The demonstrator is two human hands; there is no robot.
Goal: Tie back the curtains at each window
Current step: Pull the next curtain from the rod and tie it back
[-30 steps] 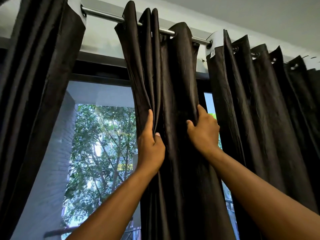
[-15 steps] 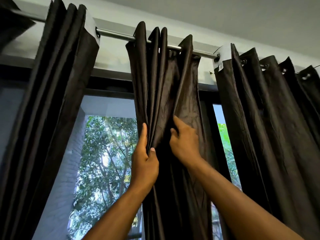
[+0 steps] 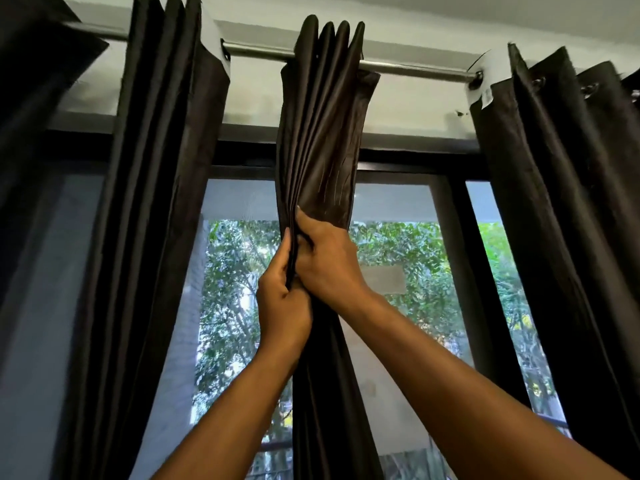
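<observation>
The middle curtain (image 3: 322,133) is now gathered into a much narrower bundle than a second ago, its folds pressed tightly together below the rod (image 3: 415,69). The left hand (image 3: 282,299) and right hand (image 3: 329,261), earlier set apart on the fabric, are brought together until they touch, with the pleats pinched between them. More window glass (image 3: 391,209) is uncovered to the right of the bundle. The left curtain (image 3: 156,168) is seen more fully, the view being shifted leftward.
</observation>
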